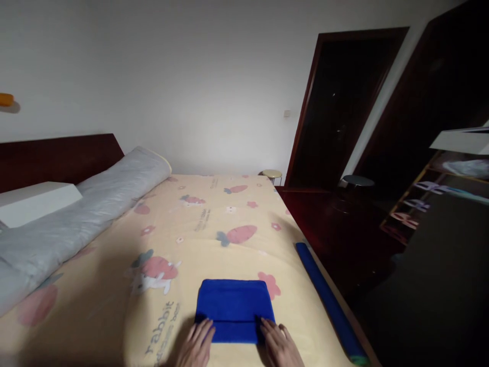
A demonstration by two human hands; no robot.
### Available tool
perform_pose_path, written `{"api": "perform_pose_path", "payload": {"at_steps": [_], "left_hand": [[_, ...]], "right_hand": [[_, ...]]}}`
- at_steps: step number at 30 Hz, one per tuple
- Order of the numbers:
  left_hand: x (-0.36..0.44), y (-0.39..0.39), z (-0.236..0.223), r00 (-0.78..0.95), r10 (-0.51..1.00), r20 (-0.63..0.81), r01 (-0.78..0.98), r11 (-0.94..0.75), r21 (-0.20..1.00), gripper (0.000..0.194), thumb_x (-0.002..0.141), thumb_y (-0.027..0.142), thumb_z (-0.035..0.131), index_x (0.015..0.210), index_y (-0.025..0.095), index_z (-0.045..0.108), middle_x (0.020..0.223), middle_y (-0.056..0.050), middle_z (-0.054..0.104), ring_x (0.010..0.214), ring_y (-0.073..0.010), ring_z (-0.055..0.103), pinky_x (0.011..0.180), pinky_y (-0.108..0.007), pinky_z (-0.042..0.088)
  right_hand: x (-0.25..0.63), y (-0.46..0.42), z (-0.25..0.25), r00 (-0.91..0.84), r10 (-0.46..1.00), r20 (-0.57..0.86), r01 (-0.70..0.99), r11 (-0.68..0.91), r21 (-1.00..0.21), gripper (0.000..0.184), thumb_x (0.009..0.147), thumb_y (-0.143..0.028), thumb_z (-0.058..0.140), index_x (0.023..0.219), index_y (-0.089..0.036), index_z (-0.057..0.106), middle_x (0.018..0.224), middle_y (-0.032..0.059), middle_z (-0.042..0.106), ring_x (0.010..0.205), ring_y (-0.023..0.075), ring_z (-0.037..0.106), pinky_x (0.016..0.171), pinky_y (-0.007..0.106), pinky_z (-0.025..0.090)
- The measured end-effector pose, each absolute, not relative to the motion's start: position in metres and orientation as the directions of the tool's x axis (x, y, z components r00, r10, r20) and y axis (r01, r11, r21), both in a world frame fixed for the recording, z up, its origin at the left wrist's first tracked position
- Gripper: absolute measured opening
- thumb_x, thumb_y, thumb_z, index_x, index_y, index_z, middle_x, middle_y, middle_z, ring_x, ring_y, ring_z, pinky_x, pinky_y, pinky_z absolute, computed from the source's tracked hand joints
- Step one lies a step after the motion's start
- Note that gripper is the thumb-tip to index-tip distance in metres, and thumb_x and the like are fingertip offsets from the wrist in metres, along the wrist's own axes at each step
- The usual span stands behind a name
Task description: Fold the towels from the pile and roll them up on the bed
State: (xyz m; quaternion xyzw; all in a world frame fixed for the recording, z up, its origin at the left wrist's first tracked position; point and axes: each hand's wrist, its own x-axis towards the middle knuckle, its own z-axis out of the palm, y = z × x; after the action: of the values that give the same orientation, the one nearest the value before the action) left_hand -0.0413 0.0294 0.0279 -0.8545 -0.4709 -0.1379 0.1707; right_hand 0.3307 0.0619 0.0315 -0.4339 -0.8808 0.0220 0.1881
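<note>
A folded dark blue towel [234, 306] lies flat on the yellow printed bedsheet [214, 224] near the bed's front edge. My left hand [196, 344] rests at the towel's near left corner, fingers stretched out and touching the cloth. My right hand [278, 342] lies at the near right corner, fingers flat against the towel's edge. Neither hand grips anything; both press lightly on the fabric.
A long blue rolled mat [328, 300] runs along the bed's right edge. A grey rolled quilt [76, 214] and a white box [34, 201] lie at the left by the dark headboard [57, 158]. A dark doorway [344, 107], stools and shelves stand at the right.
</note>
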Motion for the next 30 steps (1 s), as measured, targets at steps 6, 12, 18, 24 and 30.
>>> {"api": "perform_pose_path", "payload": {"at_steps": [6,12,18,24,30], "left_hand": [[-0.007,0.035,0.016,0.469,0.853,0.228,0.882,-0.467,-0.069,0.066,0.075,0.006,0.048,0.135,0.033,0.051,0.131,0.002,0.066,0.118,-0.0195,0.06,0.104,-0.034,0.042],[-0.004,0.053,0.041,0.277,0.961,0.019,0.959,-0.278,0.056,0.066,0.077,0.004,0.041,0.135,0.031,0.052,0.138,-0.001,0.061,0.129,-0.0215,0.053,0.112,-0.042,0.038],[-0.011,0.053,0.049,0.219,0.975,0.035,0.971,-0.222,0.088,0.06,0.076,0.009,0.048,0.132,0.028,0.057,0.137,-0.002,0.063,0.131,-0.0232,0.053,0.114,-0.042,0.039],[-0.005,0.042,0.04,0.126,0.991,-0.05,0.984,-0.118,0.133,0.053,0.083,0.015,0.043,0.134,0.023,0.056,0.136,-0.007,0.063,0.134,-0.0258,0.049,0.117,-0.05,0.033],[0.044,0.051,0.036,0.241,0.961,0.136,0.951,-0.261,0.165,0.051,0.089,0.02,0.04,0.139,0.025,0.05,0.142,-0.007,0.058,0.13,-0.0232,0.054,0.11,-0.043,0.044]], "right_hand": [[0.32,0.058,0.012,-0.571,0.735,0.365,0.743,0.652,-0.15,0.059,0.085,-0.021,0.05,0.142,-0.032,0.045,0.139,0.0,0.057,0.12,0.023,0.06,0.096,0.033,0.045],[0.298,0.069,0.059,-0.411,0.86,0.301,0.804,0.498,-0.325,0.041,0.082,-0.013,0.045,0.117,-0.027,0.062,0.114,0.0005,0.072,0.102,0.0194,0.063,0.095,0.033,0.041],[0.281,0.065,0.093,-0.357,0.928,0.109,0.83,0.368,-0.418,0.032,0.074,-0.013,0.044,0.094,-0.023,0.066,0.1,0.0027,0.07,0.1,0.0236,0.058,0.097,0.039,0.036],[0.271,0.06,0.077,-0.321,0.939,0.127,0.864,0.345,-0.367,0.031,0.073,-0.02,0.05,0.098,-0.024,0.069,0.107,0.0055,0.07,0.107,0.0273,0.059,0.104,0.042,0.033],[0.222,0.063,0.057,-0.429,0.871,0.241,0.781,0.491,-0.386,0.048,0.084,-0.027,0.05,0.132,-0.025,0.057,0.134,0.0031,0.063,0.124,0.0216,0.055,0.111,0.035,0.032]]}}
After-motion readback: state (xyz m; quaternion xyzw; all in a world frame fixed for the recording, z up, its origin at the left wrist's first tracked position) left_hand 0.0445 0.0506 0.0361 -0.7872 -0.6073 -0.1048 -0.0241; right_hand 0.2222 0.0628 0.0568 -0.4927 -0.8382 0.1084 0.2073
